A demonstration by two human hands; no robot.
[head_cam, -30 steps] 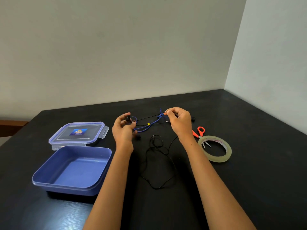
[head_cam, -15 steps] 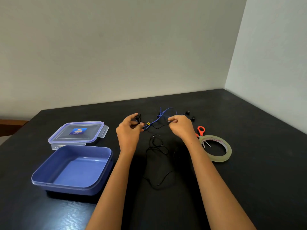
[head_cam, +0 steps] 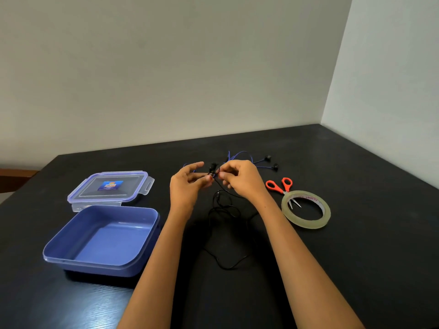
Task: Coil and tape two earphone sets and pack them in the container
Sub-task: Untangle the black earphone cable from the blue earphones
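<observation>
Both hands meet over the middle of the black table. My left hand and my right hand pinch the earbud end of a black earphone set, whose thin cable loops down on the table toward me. A blue earphone set lies tangled just behind my right hand, its two black buds resting to the right. The open blue container stands at the left, empty. A roll of clear tape lies at the right.
The container's clear lid lies behind the container. Orange-handled scissors rest beside the tape roll, blades partly inside it. Walls close the table at the back and right.
My hands have come closer together, nearly touching, and my left hand's fingers have spread. The blue cable that was stretched between them now lies slack behind my right hand.
</observation>
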